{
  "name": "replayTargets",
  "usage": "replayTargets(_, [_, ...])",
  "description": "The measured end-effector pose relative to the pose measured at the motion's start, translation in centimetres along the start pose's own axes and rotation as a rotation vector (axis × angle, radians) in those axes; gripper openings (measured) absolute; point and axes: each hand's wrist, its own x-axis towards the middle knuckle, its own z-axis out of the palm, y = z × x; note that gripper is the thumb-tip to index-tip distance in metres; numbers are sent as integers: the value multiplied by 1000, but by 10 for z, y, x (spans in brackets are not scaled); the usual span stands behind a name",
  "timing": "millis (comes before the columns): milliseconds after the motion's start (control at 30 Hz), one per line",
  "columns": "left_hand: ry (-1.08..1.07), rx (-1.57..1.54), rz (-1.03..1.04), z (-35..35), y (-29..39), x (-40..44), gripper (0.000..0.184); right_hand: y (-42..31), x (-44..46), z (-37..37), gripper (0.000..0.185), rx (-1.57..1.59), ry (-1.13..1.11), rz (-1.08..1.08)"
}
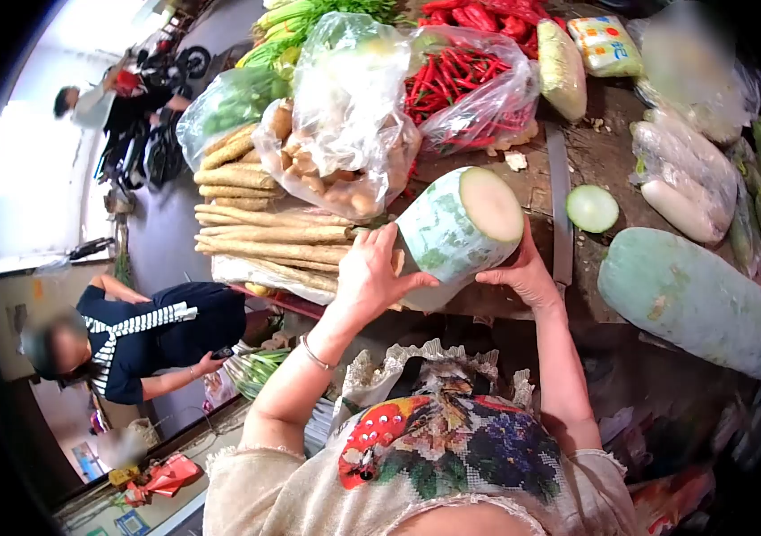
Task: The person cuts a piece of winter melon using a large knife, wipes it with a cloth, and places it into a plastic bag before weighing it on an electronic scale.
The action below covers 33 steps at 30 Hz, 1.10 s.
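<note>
A thick piece of pale green winter melon (441, 234) is tilted at the table's front edge, its cut white face up and to the right. My left hand (373, 272) is at its left side, thumb pointing toward the melon, fingers near the long roots. My right hand (523, 272) grips its lower right side, with some fingers hidden behind it. Right of the melon, a long grey blade (560, 205) lies on the wooden table (537, 179). Beyond the blade are a round cut slice (592, 208) and a large whole winter melon (689, 295).
Long tan roots (273, 237), a bag of potatoes (336, 179) and bagged red chillies (456, 89) stand left and behind. Wrapped white radishes (684, 179) are at the right. A person in dark clothes (166, 335) stands at the left; another person (94, 105) is near motorbikes.
</note>
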Motion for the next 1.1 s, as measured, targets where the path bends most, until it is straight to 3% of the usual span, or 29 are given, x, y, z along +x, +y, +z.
replayTargets(100, [22,-61,-129,9,-5,-15,79,-5,22,-1,129,-141,-48,45])
replayTargets(133, [204,-48,5,17,-8,-16,75,-3,27,-1,128,-104,-39,58])
replayTargets(167, [246,-105,-5,19,-8,-18,71,4,31,-3,128,-112,-47,64])
replayTargets(267, [155,-138,-118,7,-4,-18,69,19,41,-4,127,32,-8,104])
replayTargets(333, [-64,-505,-391,-1,-7,-13,85,22,47,-1,130,19,-27,139])
replayTargets(367, [-57,-510,-397,3,-12,-11,85,23,53,0,133,13,-42,156])
replayTargets(433, [249,-444,-116,18,-20,-11,114,30,59,2,136,3,-55,187])
replayTargets(467, [159,-425,-160,22,-24,-12,130,36,61,2,137,-2,-73,190])
replayTargets(567, [62,-660,-278,14,-24,-13,128,21,67,18,135,-41,-112,196])
replayTargets(733, [153,-961,-331,30,-22,-37,126,-20,57,53,123,-189,-129,141])
replayTargets(800, [229,-1059,-212,25,-17,-44,125,-42,48,64,122,-286,-172,119])
replayTargets(900, [209,-1221,-194,16,-10,-47,124,-59,41,68,122,-339,-184,94])
replayTargets(1000, [185,-1365,-196,16,-10,-51,118,-64,38,59,108,-415,-233,98])
replayTargets(1100, [101,-1422,-323,24,-10,-52,105,-62,32,45,91,-435,-275,176])
